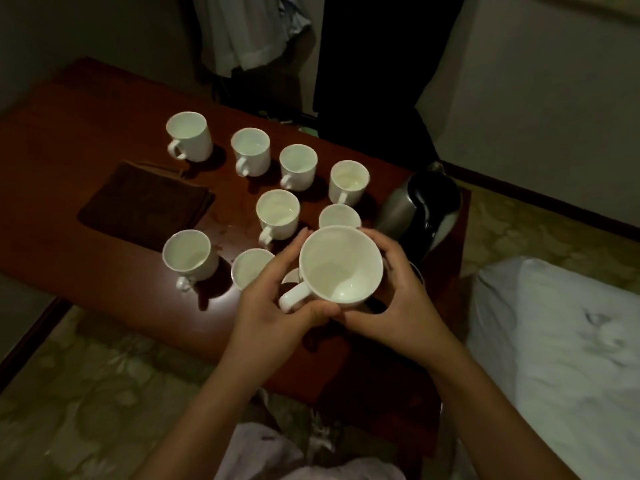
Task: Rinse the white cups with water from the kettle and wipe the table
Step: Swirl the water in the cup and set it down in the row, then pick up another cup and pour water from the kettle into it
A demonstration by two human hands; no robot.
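Observation:
I hold one white cup (341,265) above the near right part of the dark wooden table (69,140), its mouth up and its handle pointing lower left. My left hand (273,303) grips its left side near the handle. My right hand (398,296) wraps its right side. Several more white cups stand upright on the table, among them one at the back left (188,135) and one at the front left (188,254). The steel kettle with a black lid (420,209) stands at the table's right edge, just beyond my right hand.
A dark folded cloth (145,206) lies on the table left of the cups. Small drops of water dot the wood near the cloth's right edge. A white bed (561,341) is at the right. Clothes hang behind the table. Patterned floor lies below.

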